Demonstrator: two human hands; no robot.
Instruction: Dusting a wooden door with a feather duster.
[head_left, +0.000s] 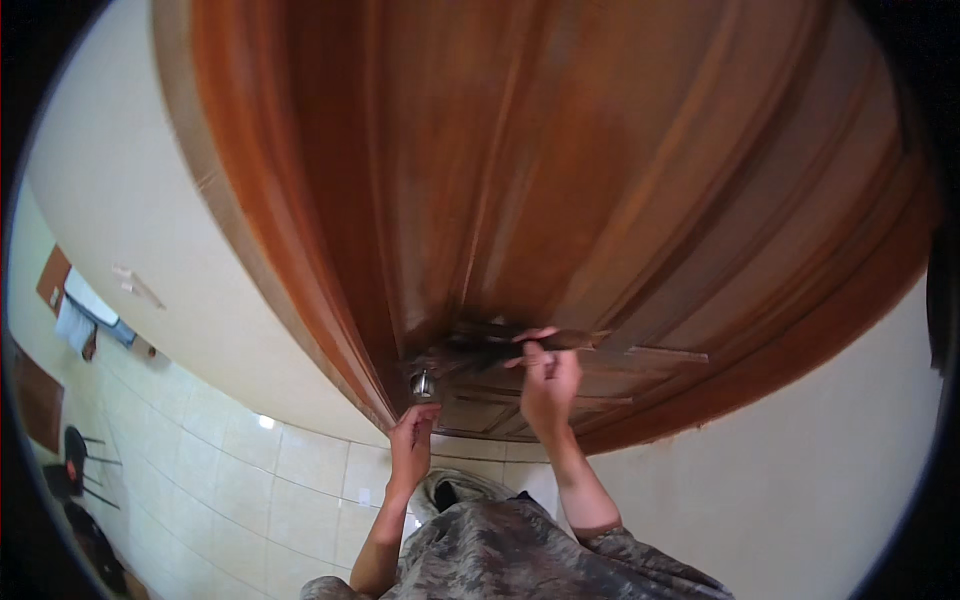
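A brown panelled wooden door (555, 187) rises in front of me. My right hand (547, 375) is raised at the door with its fingers closed on a dark, bristly duster or brush (487, 345), blurred, which reaches left across the door's surface. Just below the left end of the dark thing is a shiny metal door knob (423, 384). My left hand (416, 435) is beneath the knob at the door's left edge, its fingers bent towards the frame; whether it grips the edge I cannot tell.
A wooden door frame (300, 300) curves along the left, beside a pale wall (225, 300). Pale floor tiles (300, 457) lie below left. At the far left are a dark chair (79, 461) and a bed-like piece with bluish cloth (86, 307).
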